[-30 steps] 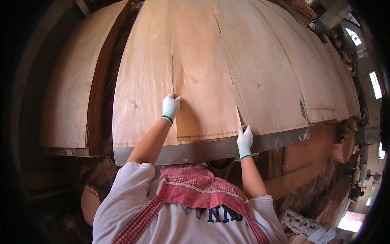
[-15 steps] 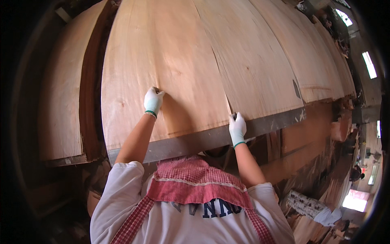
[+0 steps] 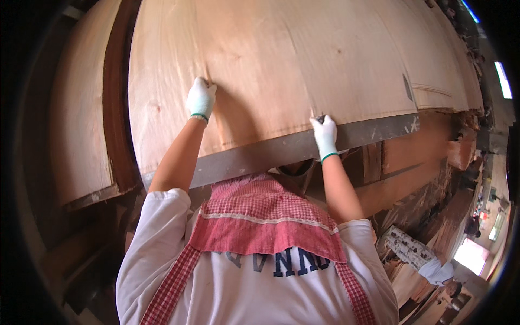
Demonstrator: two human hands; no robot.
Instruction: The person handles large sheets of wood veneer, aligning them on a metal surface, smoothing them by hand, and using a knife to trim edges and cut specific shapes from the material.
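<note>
A large sheet of pale wood veneer (image 3: 238, 59) lies over a broad grey-edged bench, with faint long seams and ridges in it. My left hand (image 3: 200, 100), in a white glove with a green cuff, is closed in a pinch on a raised fold of the veneer. My right hand (image 3: 325, 135), gloved the same way, is closed at the near edge beside a seam, where it grips the veneer. Something dark shows at the right fingertips, too small to name. Shadow falls to the right of the left hand.
The grey bench edge (image 3: 244, 160) runs in front of me. Another veneer-topped stack (image 3: 81, 108) stands at the left, past a dark gap. Brown boards (image 3: 417, 143) and wood scraps lie at the right. A person (image 3: 428, 265) is farther off at lower right.
Both hands and the bench appear higher in the picture as the view shifts. The dark gap along the seam by my right hand has narrowed to a faint line. Both hands remain closed.
</note>
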